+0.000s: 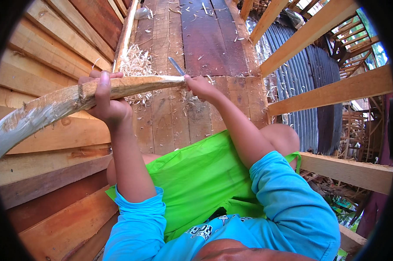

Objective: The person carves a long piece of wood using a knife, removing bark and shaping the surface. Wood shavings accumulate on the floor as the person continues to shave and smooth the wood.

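A long, curved piece of wood [48, 108] runs from the left rim to the middle of the view, and its right end is whittled pale and thin. My left hand [107, 102] is wrapped around it from below, with the thumb up along its near side. In my right hand [201, 87] is a knife; its handle is hidden in my fist. The knife's blade [176, 66] points away and to the left, just beyond the whittled tip. Whether my right fist also touches that tip, I cannot tell.
Curled wood shavings [138, 62] lie heaped beyond the wood, with more scattered over the plank floor [211, 48]. A plank wall [53, 43] closes off the left. On the right are wooden rails [331, 91], with corrugated metal sheets [292, 56] behind. Green cloth [201, 169] covers my lap.
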Tool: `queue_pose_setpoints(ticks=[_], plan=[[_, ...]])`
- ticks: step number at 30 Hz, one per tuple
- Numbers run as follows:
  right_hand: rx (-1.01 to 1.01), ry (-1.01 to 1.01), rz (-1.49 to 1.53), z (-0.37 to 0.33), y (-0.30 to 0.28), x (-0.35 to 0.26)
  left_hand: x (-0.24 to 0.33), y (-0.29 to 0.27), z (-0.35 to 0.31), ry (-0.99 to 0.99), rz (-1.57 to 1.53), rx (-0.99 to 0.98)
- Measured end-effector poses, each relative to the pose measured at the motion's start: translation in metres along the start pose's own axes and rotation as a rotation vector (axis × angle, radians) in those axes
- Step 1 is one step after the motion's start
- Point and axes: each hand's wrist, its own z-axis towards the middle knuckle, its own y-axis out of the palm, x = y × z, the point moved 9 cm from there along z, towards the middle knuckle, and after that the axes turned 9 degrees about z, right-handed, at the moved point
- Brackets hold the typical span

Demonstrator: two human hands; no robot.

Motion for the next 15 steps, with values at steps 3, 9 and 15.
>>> queue_pose_setpoints(ticks=[3,9,15], plan=[[0.016,0.001,-0.076,-0.005,0.002,-0.002,0.003,0.004,-0.001,0.024,-0.007,-0.023],[-0.17,0.306,0.291,-0.006,0.016,0.023,0.007,0.01,-0.004,0.026,0.003,-0.047],[-0.364,0.375,0.649,-0.012,0.014,0.01,0.009,0.005,0.001,0.053,-0.058,-0.066]])
